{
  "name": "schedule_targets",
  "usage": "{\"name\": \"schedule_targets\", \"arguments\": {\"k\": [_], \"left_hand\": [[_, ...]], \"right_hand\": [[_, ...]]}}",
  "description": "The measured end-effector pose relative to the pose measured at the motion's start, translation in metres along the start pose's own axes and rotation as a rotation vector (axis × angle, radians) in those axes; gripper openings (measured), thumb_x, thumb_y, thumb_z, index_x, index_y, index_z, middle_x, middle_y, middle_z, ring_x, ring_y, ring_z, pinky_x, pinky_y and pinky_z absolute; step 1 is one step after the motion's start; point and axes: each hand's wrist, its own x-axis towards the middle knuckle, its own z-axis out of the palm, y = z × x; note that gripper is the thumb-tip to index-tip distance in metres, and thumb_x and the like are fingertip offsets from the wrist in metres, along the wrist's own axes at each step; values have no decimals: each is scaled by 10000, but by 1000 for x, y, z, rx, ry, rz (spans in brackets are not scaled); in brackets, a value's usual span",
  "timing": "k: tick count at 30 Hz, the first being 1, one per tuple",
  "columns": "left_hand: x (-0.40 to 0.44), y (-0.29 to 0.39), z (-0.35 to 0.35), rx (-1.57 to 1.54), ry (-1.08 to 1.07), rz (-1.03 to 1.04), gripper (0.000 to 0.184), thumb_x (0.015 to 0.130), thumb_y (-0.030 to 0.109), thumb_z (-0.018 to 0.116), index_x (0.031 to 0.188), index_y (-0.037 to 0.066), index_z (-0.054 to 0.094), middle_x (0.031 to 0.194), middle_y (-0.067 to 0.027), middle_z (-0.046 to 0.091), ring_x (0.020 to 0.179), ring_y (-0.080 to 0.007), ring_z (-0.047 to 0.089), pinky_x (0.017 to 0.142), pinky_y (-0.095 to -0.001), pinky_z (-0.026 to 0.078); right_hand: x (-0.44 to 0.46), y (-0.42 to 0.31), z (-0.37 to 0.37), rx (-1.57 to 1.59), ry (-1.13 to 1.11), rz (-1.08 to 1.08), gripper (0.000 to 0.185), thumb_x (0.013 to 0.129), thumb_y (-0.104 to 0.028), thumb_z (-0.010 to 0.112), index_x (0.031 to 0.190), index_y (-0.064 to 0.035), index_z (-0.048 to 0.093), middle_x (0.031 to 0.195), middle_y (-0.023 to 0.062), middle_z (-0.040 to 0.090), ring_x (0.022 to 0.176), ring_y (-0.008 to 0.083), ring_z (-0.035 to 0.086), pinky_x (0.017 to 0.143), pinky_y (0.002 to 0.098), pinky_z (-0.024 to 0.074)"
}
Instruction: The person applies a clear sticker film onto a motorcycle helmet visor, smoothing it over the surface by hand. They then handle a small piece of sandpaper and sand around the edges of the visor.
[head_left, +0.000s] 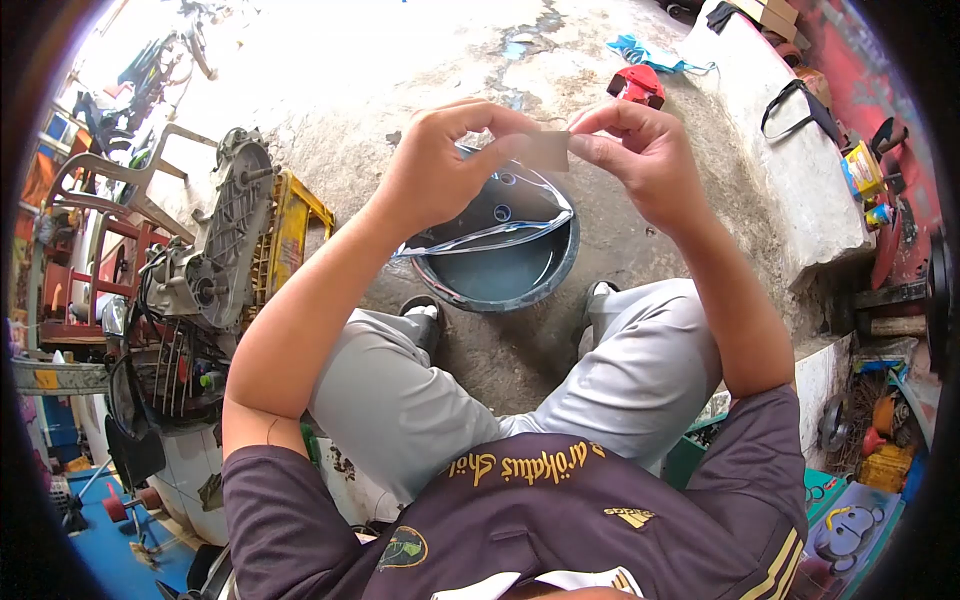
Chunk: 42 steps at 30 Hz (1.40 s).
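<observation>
Both hands are raised in front of me over a round black basin [497, 303] that holds cloudy water. Between them is a small flat grey-brown piece [547, 152], roughly rectangular; its material is not clear. My left hand [447, 160] is closed, with thumb and forefinger at the piece's left end. On the right end, the thumb and fingertips of my right hand [640, 150] pinch it. A dark, shiny-edged thing [480, 232] lies across the basin below, partly hidden by my left hand and forearm; its kind I cannot make out.
A metal engine casing [236, 230] stands by a yellow crate [295, 215] on the left, near a chair frame [150, 190]. Ahead right, a red object [637, 84] and blue cloth [645, 52] lie on the concrete floor. A white ledge [790, 180] runs along the right.
</observation>
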Motion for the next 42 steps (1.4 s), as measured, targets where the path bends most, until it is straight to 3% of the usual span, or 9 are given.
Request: {"name": "schedule_targets", "arguments": {"k": [5, 17, 22, 26, 28, 31, 37, 42], "left_hand": [[0, 3, 0, -114, -83, -62, 229, 978, 214, 775, 1146, 61, 800, 1053, -67, 801, 1023, -164, 716, 983, -350, 532], [2, -2, 1, -34, -98, -27, 251, 962, 192, 781, 1174, 57, 797, 1087, -84, 807, 1056, -178, 727, 1015, -358, 527], [3, 0, 1, -28, -102, -53, 245, 959, 180, 778, 1167, 53, 801, 1094, -87, 808, 1059, -181, 727, 1014, -363, 531], [4, -4, 2, -17, -85, -81, 243, 959, 182, 776, 1162, 52, 806, 1088, -83, 810, 1056, -184, 728, 1004, -368, 540], [3, -4, 2, -27, -85, -84, 248, 960, 190, 777, 1166, 54, 806, 1086, -81, 810, 1054, -183, 726, 1000, -370, 541], [3, -3, 3, -35, -86, -92, 256, 958, 201, 781, 1168, 58, 805, 1094, -79, 809, 1050, -178, 722, 999, -367, 540], [3, -2, 2, -22, -56, -30, 247, 941, 194, 795, 1149, 60, 797, 1113, -70, 802, 1043, -153, 714, 1005, -348, 533], [3, -6, 2, -61, -37, -12, 238, 929, 177, 805, 1138, 64, 798, 1083, -59, 799, 1034, -145, 713, 999, -348, 534]], "right_hand": [[2, 4, -7, 72, -41, 39, 130, 942, -61, 796, 1050, 8, 778, 963, 57, 772, 918, 106, 703, 847, 259, 551], [4, 3, -4, 97, -21, 80, 126, 956, -30, 772, 1075, -6, 737, 996, 46, 757, 926, 103, 705, 892, 270, 570], [4, 6, -4, 142, -24, 101, 202, 945, -44, 783, 1135, 22, 769, 1041, 99, 788, 984, 142, 734, 928, 291, 580], [3, 0, -1, 148, -30, 100, 225, 936, -56, 796, 1144, 27, 777, 1053, 105, 792, 986, 141, 737, 912, 289, 585], [0, -7, 4, -49, -25, 94, 223, 934, -54, 793, 1138, 34, 776, 1049, 109, 795, 982, 141, 742, 898, 287, 590], [1, 0, 3, -67, -22, 64, 228, 941, -47, 781, 1153, 36, 769, 1053, 118, 796, 974, 148, 746, 893, 288, 595], [4, 5, 1, 124, -2, 116, 236, 942, -46, 780, 1159, 44, 762, 1065, 122, 793, 981, 156, 745, 903, 293, 595], [3, 5, 6, 25, 17, 119, 241, 954, -58, 775, 1165, 58, 759, 1063, 121, 791, 965, 146, 741, 891, 286, 592]]}}
